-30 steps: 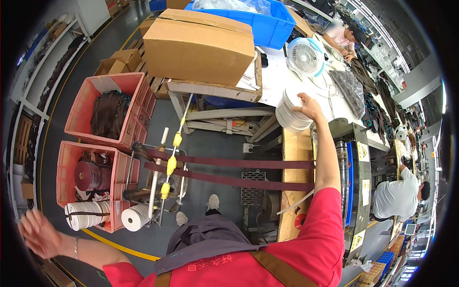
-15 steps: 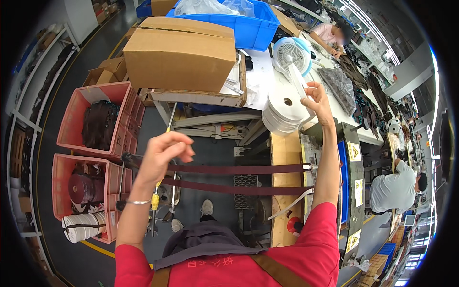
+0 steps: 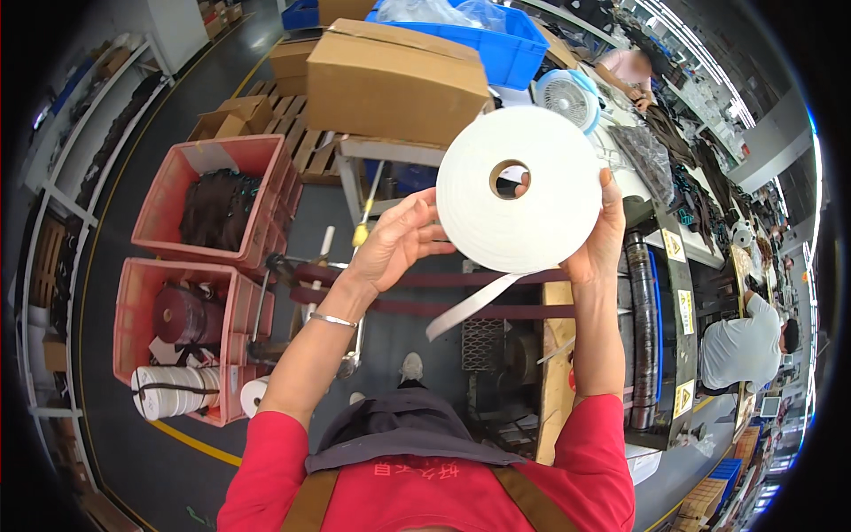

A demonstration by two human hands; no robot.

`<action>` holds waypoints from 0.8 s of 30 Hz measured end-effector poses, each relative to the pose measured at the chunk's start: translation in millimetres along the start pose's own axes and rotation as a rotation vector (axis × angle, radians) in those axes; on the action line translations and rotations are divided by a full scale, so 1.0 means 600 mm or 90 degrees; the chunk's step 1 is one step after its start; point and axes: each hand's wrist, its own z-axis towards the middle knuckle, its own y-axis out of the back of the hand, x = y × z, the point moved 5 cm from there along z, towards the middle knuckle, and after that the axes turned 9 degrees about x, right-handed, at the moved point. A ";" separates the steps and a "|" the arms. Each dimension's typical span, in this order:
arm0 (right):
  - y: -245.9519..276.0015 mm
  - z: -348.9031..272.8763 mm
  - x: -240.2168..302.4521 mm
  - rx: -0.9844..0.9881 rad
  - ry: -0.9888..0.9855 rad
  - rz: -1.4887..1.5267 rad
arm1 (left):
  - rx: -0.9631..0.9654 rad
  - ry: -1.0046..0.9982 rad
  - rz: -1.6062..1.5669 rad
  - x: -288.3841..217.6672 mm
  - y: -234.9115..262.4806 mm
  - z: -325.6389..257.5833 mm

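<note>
A large roll of white tape (image 3: 550, 213) with a cardboard core is raised in front of me. My right hand (image 3: 605, 232) grips its right side, the thumb at the rim; a fingertip shows through the core. Beside the roll's left edge is my left hand (image 3: 397, 241), its fingers spread. Whether those fingertips touch the roll I cannot tell. From the roll's underside hangs a loose tail of white tape (image 3: 474, 307). Behind and below, two dark maroon straps (image 3: 434, 309) run across from a stand at the left, partly hidden by my hands and the roll.
Two pink crates (image 3: 208, 266) with dark material and rolls stand at left. A cardboard box (image 3: 390, 84) and a blue bin (image 3: 505, 40) are at the back. At right are a fan (image 3: 567, 99), a machine with warning labels (image 3: 678, 310) and two other people.
The white roll has been lifted off the stack by the right table and brought in front of me by my right hand. My left hand has moved right, up to its edge.
</note>
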 end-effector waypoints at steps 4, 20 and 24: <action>-0.052 -0.041 -0.084 0.043 -0.054 0.084 | -0.086 -0.025 0.002 -0.027 0.000 -0.102; -0.003 -0.372 -0.458 -0.204 -0.347 0.205 | -0.237 0.084 -0.309 0.088 -0.003 -0.495; 0.061 -0.517 -0.555 -0.310 -0.511 0.087 | -0.318 0.190 -0.386 0.184 -0.022 -0.618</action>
